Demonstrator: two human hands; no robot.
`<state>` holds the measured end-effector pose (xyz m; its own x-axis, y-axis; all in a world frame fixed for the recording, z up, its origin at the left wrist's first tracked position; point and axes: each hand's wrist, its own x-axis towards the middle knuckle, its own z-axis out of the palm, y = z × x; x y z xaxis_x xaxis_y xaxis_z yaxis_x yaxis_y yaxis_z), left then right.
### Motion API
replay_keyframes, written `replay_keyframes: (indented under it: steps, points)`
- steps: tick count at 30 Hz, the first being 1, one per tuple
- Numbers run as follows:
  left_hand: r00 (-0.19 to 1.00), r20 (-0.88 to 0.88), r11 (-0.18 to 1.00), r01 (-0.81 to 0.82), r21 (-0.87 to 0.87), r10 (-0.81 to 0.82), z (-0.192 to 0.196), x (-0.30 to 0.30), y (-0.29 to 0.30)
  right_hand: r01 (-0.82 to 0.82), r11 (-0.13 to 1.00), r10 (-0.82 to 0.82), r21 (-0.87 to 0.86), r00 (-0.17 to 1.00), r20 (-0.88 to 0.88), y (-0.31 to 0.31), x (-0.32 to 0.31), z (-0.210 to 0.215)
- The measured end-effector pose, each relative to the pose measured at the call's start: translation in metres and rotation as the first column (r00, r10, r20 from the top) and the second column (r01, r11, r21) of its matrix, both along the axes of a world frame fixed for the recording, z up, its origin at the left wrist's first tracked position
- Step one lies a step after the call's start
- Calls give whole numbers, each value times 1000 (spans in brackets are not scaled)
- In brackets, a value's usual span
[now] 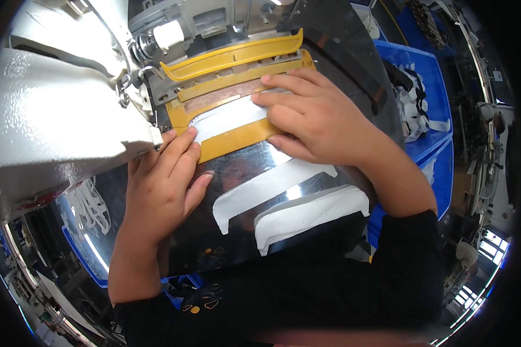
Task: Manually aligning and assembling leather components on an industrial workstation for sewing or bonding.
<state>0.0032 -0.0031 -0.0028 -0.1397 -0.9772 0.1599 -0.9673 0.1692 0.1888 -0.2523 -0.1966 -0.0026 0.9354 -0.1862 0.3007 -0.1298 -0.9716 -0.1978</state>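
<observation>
Head: both hands (237,144) press white piece (226,118) in yellow template (237,139).

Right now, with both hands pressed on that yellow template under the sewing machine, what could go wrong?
1. The left hand has fingertips close to the machine head; they might get caught if it runs.
2. The right hand presses the white piece into the yellow template; a slip could misalign it.
3. Two loose white pieces lie on the shiny table near the edge and may slide off.
</observation>
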Motion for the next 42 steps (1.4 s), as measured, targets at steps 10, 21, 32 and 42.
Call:
replay_keyframes:
  steps: [10,21,32,42]
  points:
    - [998,-50,999,33,-36,-35,-4,-1,1,10,999,-11,-37,1000,-19,8,8,-3]
    - [959,-282,995,40,93,-13,14,-26,16,7,998,-10,69,999,43,-1,6,-8]
    - [826,-563,993,45,107,23,4,-33,17,-236,827,198,511,972,130,27,1,3]
    - [812,-580,998,53,-23,-57,-7,-37,9,-209,712,205,671,975,87,34,5,6]
